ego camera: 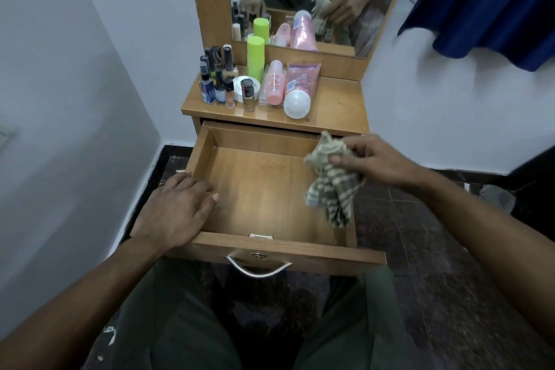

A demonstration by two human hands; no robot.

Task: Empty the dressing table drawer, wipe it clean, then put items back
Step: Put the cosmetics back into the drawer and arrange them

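I hold the striped cloth [329, 182] in my right hand [375, 164], pinched between thumb and fingertips, with most of the fabric hanging loose below the grip. My left hand [177, 210] lies flat with fingers spread on the near-left corner of the open drawer [264, 186], bracing it. The drawer floor between my hands is bare wood; I judge emptying complete and wiping as the step in hand.

Procedure, as I would run it:

1. Keep the left hand pressing on the drawer rim so the drawer does not slide or tip under wiping load.
2. Bunch the cloth into the right palm; a fingertip pinch gives little contact area.
3. Lower the cloth to the floor just below the right hand, then sweep across toward the left hand.
4. Work the far corners, beyond both hands, last.

The bottles and tubes [255, 81] stand on the table top [336, 105], beyond the drawer and ahead of my left hand, with the pink tube [300, 84] nearest my right. Risk: a high sweep of the right hand could knock them.
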